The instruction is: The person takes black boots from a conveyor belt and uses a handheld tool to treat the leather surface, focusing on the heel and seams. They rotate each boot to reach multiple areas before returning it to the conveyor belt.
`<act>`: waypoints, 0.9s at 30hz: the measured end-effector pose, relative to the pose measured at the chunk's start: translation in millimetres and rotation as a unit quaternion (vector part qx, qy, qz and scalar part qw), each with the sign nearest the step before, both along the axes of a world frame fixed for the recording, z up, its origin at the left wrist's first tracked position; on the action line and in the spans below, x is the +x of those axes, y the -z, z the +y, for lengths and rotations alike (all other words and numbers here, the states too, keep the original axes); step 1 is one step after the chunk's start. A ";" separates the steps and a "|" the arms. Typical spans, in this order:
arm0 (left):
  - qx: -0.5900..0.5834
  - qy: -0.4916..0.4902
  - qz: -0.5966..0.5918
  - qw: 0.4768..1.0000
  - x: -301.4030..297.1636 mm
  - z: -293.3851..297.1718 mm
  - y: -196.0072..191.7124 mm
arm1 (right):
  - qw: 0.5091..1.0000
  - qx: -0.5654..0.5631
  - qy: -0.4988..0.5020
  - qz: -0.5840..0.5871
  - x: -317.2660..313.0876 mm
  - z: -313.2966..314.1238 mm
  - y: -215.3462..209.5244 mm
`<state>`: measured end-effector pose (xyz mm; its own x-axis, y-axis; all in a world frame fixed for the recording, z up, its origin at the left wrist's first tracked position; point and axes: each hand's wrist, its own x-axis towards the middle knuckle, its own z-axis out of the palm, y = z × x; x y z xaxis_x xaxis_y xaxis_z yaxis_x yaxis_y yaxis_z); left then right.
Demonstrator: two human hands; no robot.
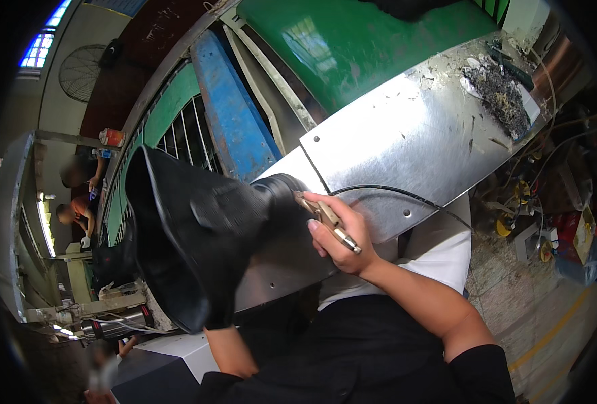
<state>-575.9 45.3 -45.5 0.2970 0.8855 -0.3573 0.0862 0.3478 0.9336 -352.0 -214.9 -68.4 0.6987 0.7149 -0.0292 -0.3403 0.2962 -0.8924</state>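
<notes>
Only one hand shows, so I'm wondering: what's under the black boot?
The left forearm disappears beneath the black boot, and the metal tabletop shows past its narrow end. The left hand is covered, so its grip cannot be seen.

In the right hand (352, 244), a tan tool (325, 213), silver-ended. Left of the grip, a black boot (211, 202), part-ribbed. Beyond it, green panel (352, 54), blue bar (232, 111), silvery sheet (389, 131); farther right, scraps (499, 101), perhaps grey-brown.

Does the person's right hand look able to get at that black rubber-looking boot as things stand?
Probably yes: the right hand holds a slim tan tool close to the boot, and nothing visible blocks the way between them.
</notes>
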 end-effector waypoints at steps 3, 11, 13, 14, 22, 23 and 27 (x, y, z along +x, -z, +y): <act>0.009 -0.018 0.090 0.996 -38.7 -26.3 -3.8 | 1.000 -0.004 0.015 -0.021 -3.1 7.6 8.0; -0.104 0.116 0.165 0.974 -74.7 -133.5 -15.4 | 0.998 -0.022 -0.016 -0.052 -12.2 -15.4 1.4; -0.148 0.128 0.173 0.965 -55.9 -157.9 -23.4 | 0.996 -0.033 -0.017 -0.082 -12.7 -21.1 0.4; -0.167 0.164 0.166 0.958 -51.9 -165.6 -25.0 | 0.994 -0.039 -0.015 -0.097 -13.2 -23.0 0.7; -0.270 0.290 0.046 0.917 -7.0 -198.0 -28.8 | 0.995 0.006 0.030 -0.099 -13.5 -28.8 11.9; -0.278 0.294 0.037 0.914 -5.5 -198.8 -26.2 | 0.996 0.010 0.027 -0.087 -14.0 -29.0 9.0; -0.283 0.315 0.007 0.906 0.2 -204.9 -20.3 | 0.997 -0.011 -0.012 -0.071 -8.4 -40.7 3.8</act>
